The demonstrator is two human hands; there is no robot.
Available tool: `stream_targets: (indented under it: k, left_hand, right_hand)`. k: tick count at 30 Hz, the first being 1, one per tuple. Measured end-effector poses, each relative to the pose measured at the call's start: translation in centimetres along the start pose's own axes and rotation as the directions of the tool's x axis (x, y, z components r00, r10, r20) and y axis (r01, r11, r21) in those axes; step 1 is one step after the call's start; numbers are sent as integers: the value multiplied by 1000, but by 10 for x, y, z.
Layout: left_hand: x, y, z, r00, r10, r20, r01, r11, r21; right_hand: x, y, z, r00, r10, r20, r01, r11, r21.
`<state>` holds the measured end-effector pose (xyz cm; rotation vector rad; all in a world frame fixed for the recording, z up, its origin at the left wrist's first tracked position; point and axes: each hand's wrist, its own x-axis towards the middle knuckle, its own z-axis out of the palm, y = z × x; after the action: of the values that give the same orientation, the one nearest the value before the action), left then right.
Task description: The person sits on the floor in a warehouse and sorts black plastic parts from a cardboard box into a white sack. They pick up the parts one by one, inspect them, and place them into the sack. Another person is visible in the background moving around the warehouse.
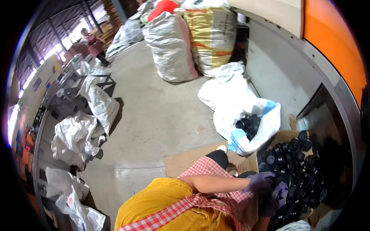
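A heap of round black plastic parts [298,161], cap-like in shape, fills a cardboard box [252,163] at the lower right. My left hand [260,181], in a purple glove, reaches across from the left to the box's near side; its fingertips are lost against the dark parts. Beside it, my right hand [281,193], gloved in purple too, is curled among the black parts, closed around something dark that I cannot make out. Just beyond the box lies a white sack [241,106], its mouth open, with more black parts [249,125] inside.
A grey machine with an orange panel [335,42] rises on the right. Full sacks [169,48] stand ahead. White bags [75,136] and a metal frame [71,86] line the left. Flat cardboard [185,158] lies by my feet. Another person [95,45] is far left.
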<state>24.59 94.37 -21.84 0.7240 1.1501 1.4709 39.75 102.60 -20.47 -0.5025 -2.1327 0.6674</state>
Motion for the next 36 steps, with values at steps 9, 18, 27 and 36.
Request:
stream_targets:
  k: [9, 18, 27, 36]
  left_hand:
    - [-55, 26, -49, 1000, -2, -20, 12, 870, 492]
    - [-98, 104, -27, 946, -126, 300, -276, 177, 945]
    - [-138, 173, -33, 584, 70, 809, -811, 7, 585]
    - [-132, 161, -21, 970, 3, -245, -12, 999, -36]
  right_hand:
    - [25, -24, -11, 776, 92, 624, -293, 929, 227]
    - [14, -46, 6, 413, 244, 877, -707, 693, 140]
    - [17, -45, 36, -55, 120, 991, -820, 561, -114]
    - [-17, -27, 50, 449, 291, 845, -774, -345, 531]
